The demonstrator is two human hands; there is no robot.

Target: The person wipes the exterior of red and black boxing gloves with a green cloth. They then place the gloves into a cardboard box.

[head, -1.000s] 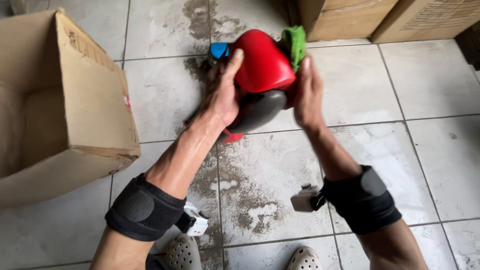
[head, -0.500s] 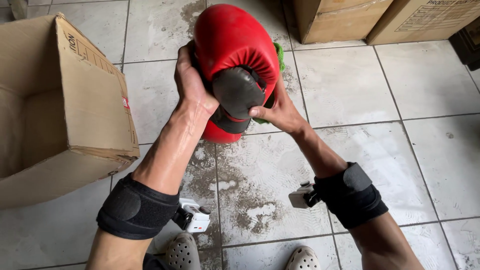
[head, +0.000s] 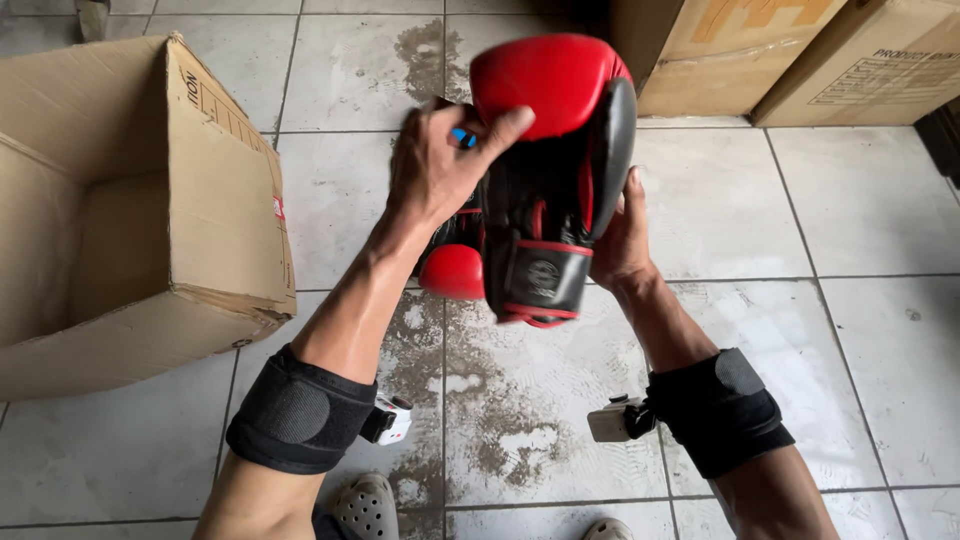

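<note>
a storeroom or packing area: stained tile floor (head: 520, 440), open cardboard box (head: 130, 230), stacked cartons (head: 800, 60)

Below my hands: grey tiled floor (head: 820, 400), wet and stained along grout. Open cardboard box (head: 130, 220) on its side, beside my left hand (head: 440, 170). Beyond right hand (head: 620, 235): two cartons (head: 790, 55). My sandals (head: 365, 508) near.

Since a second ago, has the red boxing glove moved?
Yes. The red boxing glove has turned so its black cuff now points down toward the person, against the open cardboard box.
</note>
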